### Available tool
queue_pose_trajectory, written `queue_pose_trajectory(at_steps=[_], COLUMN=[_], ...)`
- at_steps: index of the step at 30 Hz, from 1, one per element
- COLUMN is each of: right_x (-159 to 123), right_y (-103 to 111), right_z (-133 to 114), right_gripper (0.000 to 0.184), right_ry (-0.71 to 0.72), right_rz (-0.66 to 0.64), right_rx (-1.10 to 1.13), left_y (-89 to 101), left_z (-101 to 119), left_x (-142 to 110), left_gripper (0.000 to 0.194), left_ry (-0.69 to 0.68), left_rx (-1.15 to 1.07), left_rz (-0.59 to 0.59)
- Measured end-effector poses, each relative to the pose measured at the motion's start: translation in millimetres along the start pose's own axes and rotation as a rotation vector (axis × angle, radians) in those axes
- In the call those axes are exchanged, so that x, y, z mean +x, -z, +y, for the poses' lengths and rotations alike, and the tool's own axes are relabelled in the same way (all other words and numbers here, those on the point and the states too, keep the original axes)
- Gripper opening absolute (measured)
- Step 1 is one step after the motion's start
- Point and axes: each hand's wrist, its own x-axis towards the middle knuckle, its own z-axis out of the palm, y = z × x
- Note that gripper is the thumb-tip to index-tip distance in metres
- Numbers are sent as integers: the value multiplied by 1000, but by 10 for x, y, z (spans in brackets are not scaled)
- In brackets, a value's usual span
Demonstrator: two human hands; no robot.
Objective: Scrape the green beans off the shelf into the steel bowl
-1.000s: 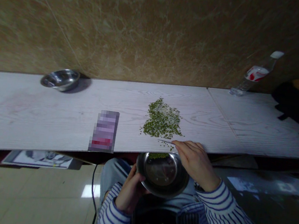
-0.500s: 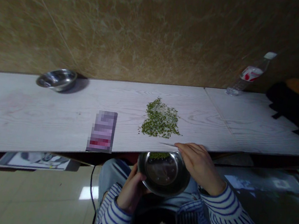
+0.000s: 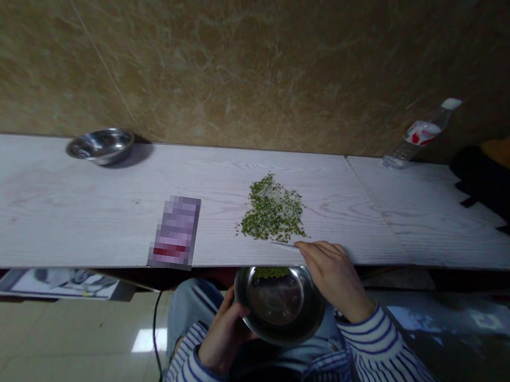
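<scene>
Small green beans [image 3: 267, 213], probably mung beans, lie spread in a loose patch on the white wood-grain table [image 3: 219, 176]. My left hand [image 3: 226, 332] grips the left side of a steel bowl [image 3: 312, 316], tilted just below the table's front edge. More green beans [image 3: 272, 272] have gathered inside, along the bowl's far side. Above the bowl's right rim, my right hand [image 3: 335, 278] pinches a thin flat strip [image 3: 283, 244], seen nearly edge-on; its kind is unclear. The strip is at the near border of the bean patch.
A second steel bowl [image 3: 101, 145] sits tilted at the back left by the wall. Nearer the front edge lies a blurred-out phone-like rectangle [image 3: 176, 230]. At the back right stand a plastic bottle [image 3: 415, 134] and a black-and-orange cloth item [image 3: 508, 179]. A dark cable [image 3: 154, 329] hangs below.
Several beans near the table's front edge have gone from there. My right hand first drew the strip toward the edge, then moved it back to the patch. My left hand still holds the bowl.
</scene>
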Motion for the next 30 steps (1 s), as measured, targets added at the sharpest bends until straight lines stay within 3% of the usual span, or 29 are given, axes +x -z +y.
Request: queue_pose_trajectory(at_steps=[6, 13, 24, 30], right_x=[256, 441, 386, 482], right_y=[-76, -107, -158, -206], right_z=[63, 121, -346, -272], right_gripper=[28, 28, 27, 28], right_ry=[-5, -36, 121, 78], right_rz=[-8, 68, -5, 5], right_rx=[-43, -47, 55, -80], left_y=[8, 24, 40, 63], left_z=[5, 65, 113, 137], left_x=[1, 4, 11, 31], left_gripper=[58, 57, 57, 58], left_ry=[-4, -22, -17, -18], left_rx=[-16, -10, -13, -15], left_rz=[-20, -17, 20, 19])
